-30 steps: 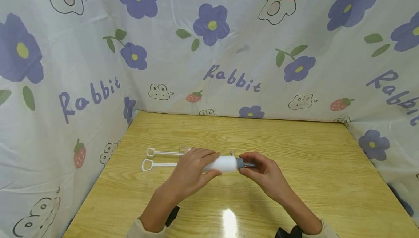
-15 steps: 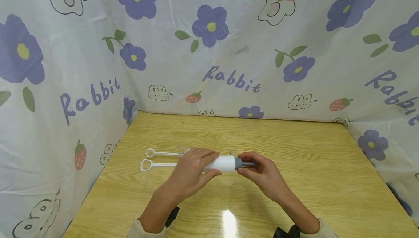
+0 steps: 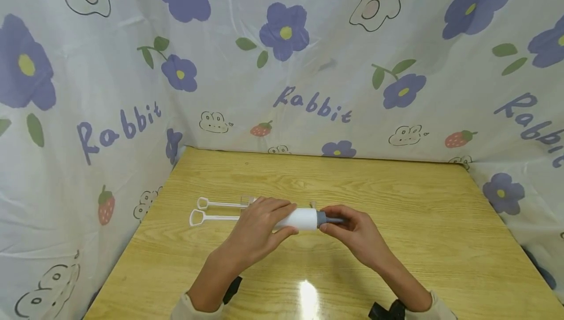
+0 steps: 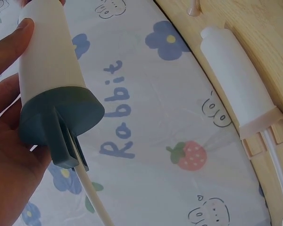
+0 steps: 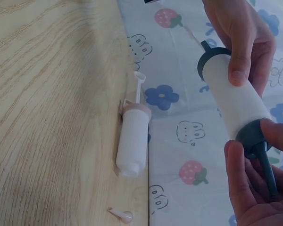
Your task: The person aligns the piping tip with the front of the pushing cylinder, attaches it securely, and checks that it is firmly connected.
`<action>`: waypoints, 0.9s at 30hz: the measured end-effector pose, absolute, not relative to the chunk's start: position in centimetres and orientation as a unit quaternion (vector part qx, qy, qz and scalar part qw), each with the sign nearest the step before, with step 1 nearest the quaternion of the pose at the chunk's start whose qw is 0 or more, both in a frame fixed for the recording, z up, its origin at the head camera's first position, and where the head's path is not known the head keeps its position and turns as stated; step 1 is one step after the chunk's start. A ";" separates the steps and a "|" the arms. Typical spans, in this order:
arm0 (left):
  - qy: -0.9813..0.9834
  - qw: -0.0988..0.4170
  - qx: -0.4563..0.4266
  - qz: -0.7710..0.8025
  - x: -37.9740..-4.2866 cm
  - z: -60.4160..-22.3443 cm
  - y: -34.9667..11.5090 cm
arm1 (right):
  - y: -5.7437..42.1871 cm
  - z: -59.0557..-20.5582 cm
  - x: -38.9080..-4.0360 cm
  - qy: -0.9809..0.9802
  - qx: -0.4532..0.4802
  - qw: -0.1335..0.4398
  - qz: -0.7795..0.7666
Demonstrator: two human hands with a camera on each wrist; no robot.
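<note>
In the head view my left hand (image 3: 262, 227) grips the white barrel of an icing syringe (image 3: 300, 219), held level above the table. Its white plunger rod, ending in a loop handle (image 3: 197, 217), sticks out to the left. At the other end, the thumb and fingers of my right hand (image 3: 354, 232) pinch the blue-grey nozzle cap (image 5: 251, 136). The long thin nozzle (image 5: 267, 172) points into the right palm. A blue-grey end cap (image 4: 61, 115) with two prongs closes the barrel on the plunger side. Beyond it a second syringe (image 5: 133, 141) with a beige cap lies on the table.
A small beige nozzle (image 5: 121, 214) lies on the wood-grain table (image 3: 396, 197), near the second syringe's tip. A white cloth (image 3: 304, 75) printed with flowers and rabbits hangs behind the table and along both sides.
The blue-grey nozzle cap turns slightly between the right fingers. Both hands stay in nearly the same place, and the head view tilts a little.
</note>
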State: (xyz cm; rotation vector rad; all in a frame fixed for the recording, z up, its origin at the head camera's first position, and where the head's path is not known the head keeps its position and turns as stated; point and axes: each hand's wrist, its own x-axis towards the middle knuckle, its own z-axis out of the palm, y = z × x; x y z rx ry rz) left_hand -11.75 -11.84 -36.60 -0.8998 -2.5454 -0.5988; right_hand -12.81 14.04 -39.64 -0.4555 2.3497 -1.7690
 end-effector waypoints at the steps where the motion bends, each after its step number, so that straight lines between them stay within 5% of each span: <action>1: -0.904 0.186 -0.320 -0.212 -11.7 -36.6 -11.8 | 14.1 -39.6 -12.8 0.788 -0.152 0.086 -0.590; 27: -0.911 0.163 -0.311 -0.214 -11.4 -36.6 -12.0 | 14.2 -39.8 -12.8 0.775 -0.203 0.114 -0.588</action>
